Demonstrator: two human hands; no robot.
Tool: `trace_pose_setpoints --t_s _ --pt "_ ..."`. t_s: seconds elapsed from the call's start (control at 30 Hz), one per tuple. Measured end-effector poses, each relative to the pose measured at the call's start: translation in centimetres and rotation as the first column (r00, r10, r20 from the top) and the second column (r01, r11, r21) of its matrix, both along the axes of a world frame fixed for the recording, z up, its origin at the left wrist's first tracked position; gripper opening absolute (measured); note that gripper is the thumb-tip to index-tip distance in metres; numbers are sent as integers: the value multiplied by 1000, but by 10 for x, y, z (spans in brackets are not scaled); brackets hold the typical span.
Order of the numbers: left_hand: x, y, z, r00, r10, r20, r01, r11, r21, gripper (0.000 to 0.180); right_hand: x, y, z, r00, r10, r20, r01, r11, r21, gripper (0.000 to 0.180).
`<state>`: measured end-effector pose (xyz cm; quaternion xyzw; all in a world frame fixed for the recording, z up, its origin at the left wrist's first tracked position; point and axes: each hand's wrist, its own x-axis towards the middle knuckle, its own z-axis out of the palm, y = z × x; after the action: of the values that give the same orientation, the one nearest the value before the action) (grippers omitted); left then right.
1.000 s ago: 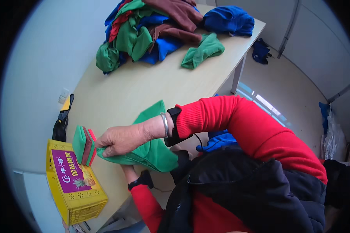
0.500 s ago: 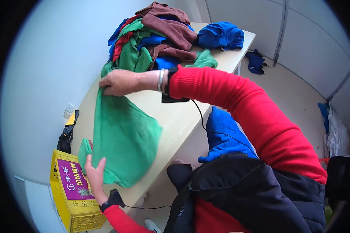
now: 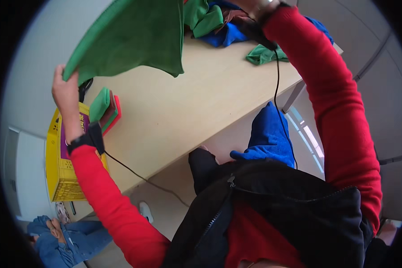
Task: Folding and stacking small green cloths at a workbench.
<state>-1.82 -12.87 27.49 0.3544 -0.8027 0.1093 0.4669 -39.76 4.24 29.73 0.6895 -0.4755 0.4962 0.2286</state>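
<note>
A green towel (image 3: 134, 40) hangs spread out above the far left part of the table, its upper edge running out of view. My left hand (image 3: 67, 91) is closed on its lower left corner. At the top edge, my right hand (image 3: 243, 3) is mostly cut off, so its fingers and anything in them are hidden. Beside my left wrist stands a small stack of folded cloths (image 3: 108, 110), green, brown and red. A loose pile of green, brown and blue cloths (image 3: 205, 22) lies beyond the raised towel.
A yellow box (image 3: 69, 178) stands at the table's left end. One crumpled green cloth (image 3: 261, 54) lies near the table's (image 3: 165, 116) right side. Blue cloth (image 3: 268, 138) is by my lap. Black cables run from both wrists. A person in denim (image 3: 67, 241) is at lower left.
The green towel has been lifted off the table and spread in the air. Both hands have moved up and away from me, the right one further right. The folded stack has come into fuller view.
</note>
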Motion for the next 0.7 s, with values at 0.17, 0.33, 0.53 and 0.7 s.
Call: trace_pose_setpoints --t_s 0.17,0.33,0.53,0.7 --pt "38 32 -134 982 -51 180 16 982 189 18 5 4 -145 981 168 -96 -134 949 286 17" --pt "114 108 -286 974 -94 204 -30 844 535 25 74 76 -276 928 368 -53 -296 818 493 9" --pt "126 180 -304 990 -141 26 63 587 807 26 81 103 -313 899 435 47 -381 725 574 16" --pt "133 179 -273 945 -161 -283 317 253 914 23 61 88 -307 922 242 302 -385 646 659 17"
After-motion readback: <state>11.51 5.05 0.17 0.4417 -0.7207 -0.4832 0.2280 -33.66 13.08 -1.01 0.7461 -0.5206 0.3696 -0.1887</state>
